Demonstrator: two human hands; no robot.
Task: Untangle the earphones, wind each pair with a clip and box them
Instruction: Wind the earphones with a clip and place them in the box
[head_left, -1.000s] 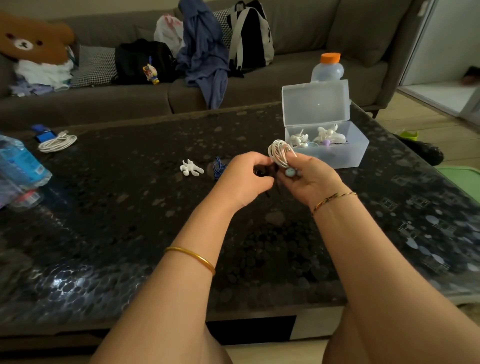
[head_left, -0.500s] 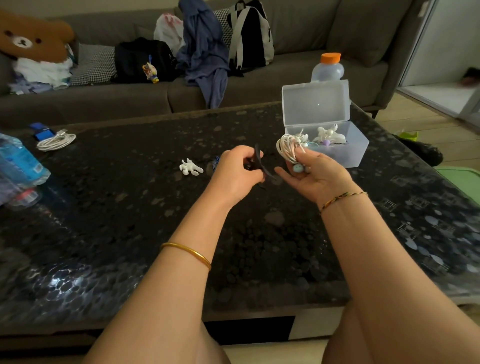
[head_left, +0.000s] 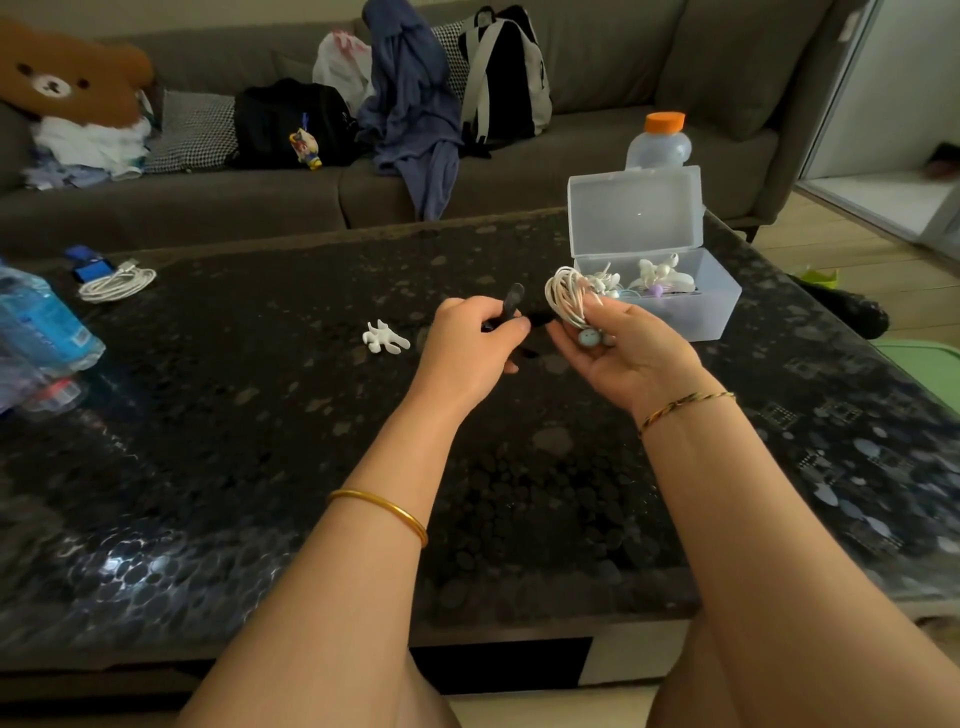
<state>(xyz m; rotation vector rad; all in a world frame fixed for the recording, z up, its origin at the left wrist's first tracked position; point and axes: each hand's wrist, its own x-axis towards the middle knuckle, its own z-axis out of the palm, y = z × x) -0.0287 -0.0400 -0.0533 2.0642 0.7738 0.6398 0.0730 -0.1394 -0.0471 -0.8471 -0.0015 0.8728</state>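
Observation:
My right hand (head_left: 626, 358) holds a coiled pair of white earphones (head_left: 567, 296) above the dark table, the earbuds resting in its palm. My left hand (head_left: 470, 348) pinches a black clip (head_left: 511, 304) just left of the coil, one end sticking up. A white clip (head_left: 384, 338) lies on the table to the left of my hands. The clear plastic box (head_left: 719, 306) stands open behind my right hand with several wound white earphones inside.
The dark patterned table (head_left: 260, 441) carries a white cable coil (head_left: 117, 283) and a blue water bottle (head_left: 39, 325) at the far left. An orange-capped bottle (head_left: 660, 143) stands behind the box. A grey sofa piled with bags and clothes lies beyond.
My hands drew slightly apart. The left hand lifted the black clip out beside the coil, and the right hand turned palm-up with the earphones.

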